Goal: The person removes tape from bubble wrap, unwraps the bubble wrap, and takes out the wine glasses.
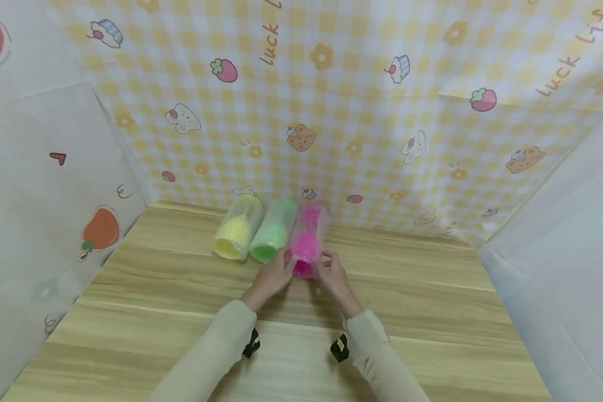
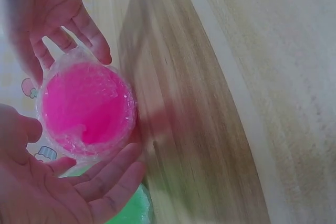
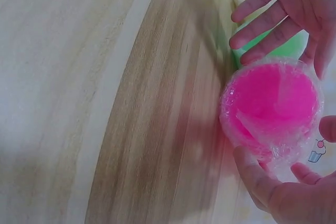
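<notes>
Two-handed, steadying the pink tube (image 1: 307, 239) on the table (image 1: 422, 290), right of the already lined-up green tube (image 1: 275, 230) and yellow tube (image 1: 236, 227), with left hand (image 1: 273, 274) and right hand (image 1: 334, 277) spread loosely, unclamped, seemingly leaving only withdrawal.

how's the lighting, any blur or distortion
Head view: brightest, soft shadows on the striped light-brown wooden tabletop; left wrist view: dim, hazy, pink and green tints on the tabletop, whose pale strip bows, probably lens distortion; right wrist view: dim, glints on the pink plastic-wrapped cylinder.
</notes>
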Action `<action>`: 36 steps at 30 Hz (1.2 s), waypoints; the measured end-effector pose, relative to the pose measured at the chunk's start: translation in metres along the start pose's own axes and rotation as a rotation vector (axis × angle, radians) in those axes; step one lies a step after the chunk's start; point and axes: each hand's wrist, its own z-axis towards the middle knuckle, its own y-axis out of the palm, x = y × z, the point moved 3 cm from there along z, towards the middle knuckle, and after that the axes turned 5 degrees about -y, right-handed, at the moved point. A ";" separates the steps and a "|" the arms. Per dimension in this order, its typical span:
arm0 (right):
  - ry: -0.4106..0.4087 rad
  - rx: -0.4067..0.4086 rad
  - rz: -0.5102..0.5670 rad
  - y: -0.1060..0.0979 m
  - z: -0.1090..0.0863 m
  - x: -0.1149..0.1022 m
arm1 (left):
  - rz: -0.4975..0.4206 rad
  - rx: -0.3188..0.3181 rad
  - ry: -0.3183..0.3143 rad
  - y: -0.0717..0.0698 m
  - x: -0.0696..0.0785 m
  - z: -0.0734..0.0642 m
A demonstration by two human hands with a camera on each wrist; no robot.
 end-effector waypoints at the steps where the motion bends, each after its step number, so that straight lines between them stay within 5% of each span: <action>1: -0.002 -0.001 -0.003 0.000 0.000 0.000 | 0.001 -0.002 0.003 0.000 0.000 0.000; 18: -0.069 -0.081 -0.003 -0.001 -0.041 0.009 | -0.001 -0.044 0.066 -0.001 -0.012 -0.032; 29: -0.123 -0.131 0.137 -0.001 -0.089 0.012 | -0.015 -0.093 0.085 -0.002 -0.022 -0.069; 36: -0.121 -0.198 0.224 0.004 -0.111 0.013 | -0.059 -0.143 0.060 -0.001 -0.030 -0.078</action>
